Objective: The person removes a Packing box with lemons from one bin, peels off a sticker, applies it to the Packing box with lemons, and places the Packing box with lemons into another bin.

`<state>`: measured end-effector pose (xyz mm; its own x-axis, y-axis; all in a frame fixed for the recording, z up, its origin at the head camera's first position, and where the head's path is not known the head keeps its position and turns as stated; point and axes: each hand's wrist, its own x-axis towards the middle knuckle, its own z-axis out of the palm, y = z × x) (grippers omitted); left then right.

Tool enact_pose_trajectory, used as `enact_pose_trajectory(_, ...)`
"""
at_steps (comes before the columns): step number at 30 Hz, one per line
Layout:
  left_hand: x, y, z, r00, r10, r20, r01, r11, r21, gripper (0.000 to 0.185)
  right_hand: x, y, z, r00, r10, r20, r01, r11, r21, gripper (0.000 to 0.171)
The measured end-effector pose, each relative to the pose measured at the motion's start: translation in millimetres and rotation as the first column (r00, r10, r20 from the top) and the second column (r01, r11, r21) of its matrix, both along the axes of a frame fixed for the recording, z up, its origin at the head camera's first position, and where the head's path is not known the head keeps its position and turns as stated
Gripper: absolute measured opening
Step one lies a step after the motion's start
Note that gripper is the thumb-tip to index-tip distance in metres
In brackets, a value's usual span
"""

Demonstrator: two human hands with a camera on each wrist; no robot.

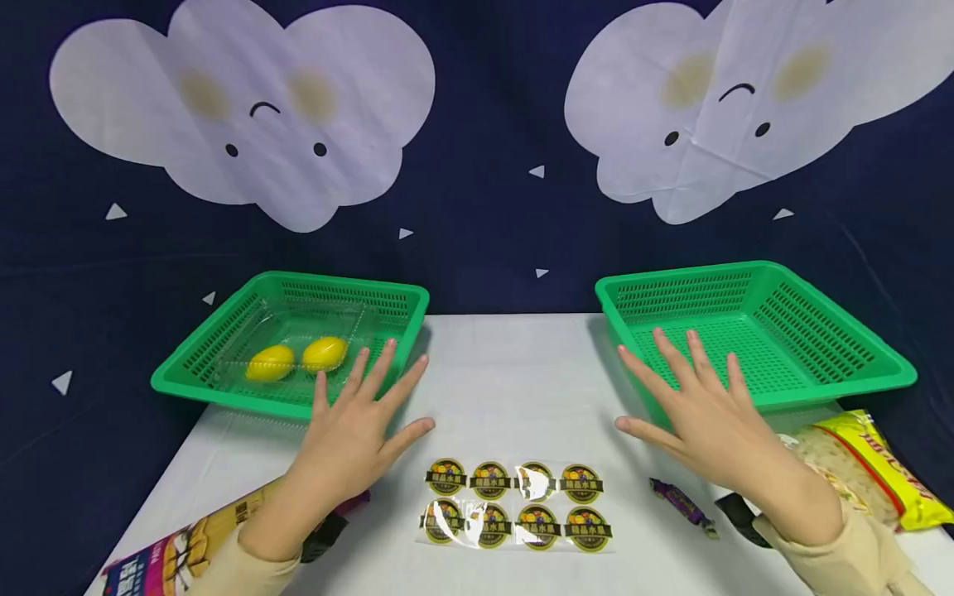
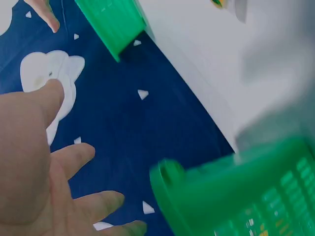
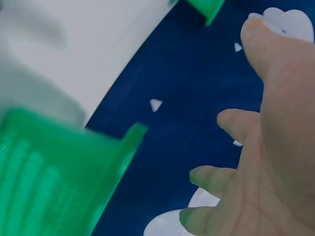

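Both hands hover flat with fingers spread above the white table [image 1: 492,389], holding nothing. My left hand [image 1: 356,422] is by the near right corner of the left green basket [image 1: 294,343], which holds a clear plastic box [image 1: 298,348] with two yellow lemons [image 1: 296,358]. My right hand [image 1: 696,406] is at the near left corner of the empty right green basket [image 1: 753,335]. A sheet of round fruit stickers [image 1: 514,503] lies between the hands. In the wrist views the left hand [image 2: 44,172] and right hand [image 3: 266,162] show spread fingers beside blurred basket rims [image 2: 231,196] [image 3: 59,167].
A printed packet [image 1: 186,546] lies under my left forearm. A small purple wrapped sweet [image 1: 681,505] and a yellow snack bag [image 1: 864,468] lie near my right wrist. A dark blue backdrop with white cloud shapes [image 1: 246,108] hangs behind the table.
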<state>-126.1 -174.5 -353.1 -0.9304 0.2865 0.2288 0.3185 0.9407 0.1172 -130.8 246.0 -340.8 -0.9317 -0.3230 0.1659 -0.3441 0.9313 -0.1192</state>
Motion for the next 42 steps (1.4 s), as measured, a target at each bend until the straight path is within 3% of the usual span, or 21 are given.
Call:
enact_pose_trajectory(7, -0.9, -39, 14.1, 0.995, 0.101, -0.016, -0.098, 0.987, 0.131, 0.072, -20.7, -48, 23.0, 0.994, 0.107, 0.003, -0.106, 0.986, -0.130, 0.077)
enact_pose_trajectory(12, -1.0, -74, 20.8, 0.976, 0.217, -0.015, -0.210, 0.957, 0.201, 0.075, -48.1, -95, 30.4, 0.980, 0.193, 0.042, -0.172, 0.940, -0.293, 0.071)
enact_pose_trajectory(19, 3.6, -122, 11.6, 0.925, 0.376, 0.062, -0.379, 0.892, 0.246, 0.083, -83.0, -169, 33.5, 0.935, 0.308, 0.173, -0.204, 0.871, -0.446, 0.066)
enact_pose_trajectory(24, 5.1, -145, 3.3, 0.890, 0.430, 0.149, -0.455, 0.841, 0.293, 0.089, -98.3, -215, 31.7, 0.902, 0.374, 0.214, -0.236, 0.845, -0.480, 0.068)
enact_pose_trajectory(29, 5.1, -160, -2.9, 0.839, 0.482, 0.252, -0.542, 0.779, 0.314, 0.100, -107.6, -253, 28.8, 0.885, 0.396, 0.244, -0.217, 0.816, -0.536, 0.067)
enact_pose_trajectory(37, -1.5, -177, -10.2, 0.771, 0.481, 0.416, -0.628, 0.683, 0.373, 0.122, -121.4, -290, 24.5, 0.862, 0.381, 0.336, -0.124, 0.799, -0.588, 0.069)
enact_pose_trajectory(40, -4.7, -180, -12.6, 0.752, 0.425, 0.503, -0.644, 0.635, 0.426, 0.124, -125.4, -298, 25.2, 0.835, 0.386, 0.391, -0.074, 0.785, -0.615, 0.073)
enact_pose_trajectory(42, -6.0, -180, -15.6, 0.750, 0.367, 0.551, -0.646, 0.584, 0.491, 0.123, -128.0, -303, 25.1, 0.817, 0.389, 0.427, -0.036, 0.772, -0.635, 0.076)
